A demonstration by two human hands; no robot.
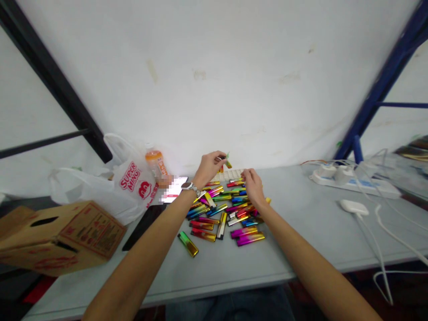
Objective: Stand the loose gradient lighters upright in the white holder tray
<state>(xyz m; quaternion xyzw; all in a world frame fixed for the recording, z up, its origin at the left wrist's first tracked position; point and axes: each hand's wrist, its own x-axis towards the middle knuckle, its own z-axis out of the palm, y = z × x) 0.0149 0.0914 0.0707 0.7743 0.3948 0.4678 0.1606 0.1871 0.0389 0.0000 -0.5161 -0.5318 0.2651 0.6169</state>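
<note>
Many shiny lighters in gold, pink, red, blue and green lie in a loose pile (219, 209) on the grey table. My left hand (211, 167), with a watch at its wrist, is raised over the far side of the pile, fingers closed on a green-and-gold lighter (228, 163). Below the fingertips is a pale gridded tray (230, 175), partly hidden by both hands. My right hand (253, 185) is at the tray's right end with its fingers curled together; whatever they hold is too small to make out. A single green-and-gold lighter (188, 244) lies apart, nearer the front edge.
Left of the pile are a lit phone (174, 189), a black flat object (142, 227), an orange-capped bottle (156, 165), a white plastic bag (129, 187) and a cardboard box (63, 236). A power strip (354, 182) and white charger (354, 207) with cables lie right. A wall stands behind.
</note>
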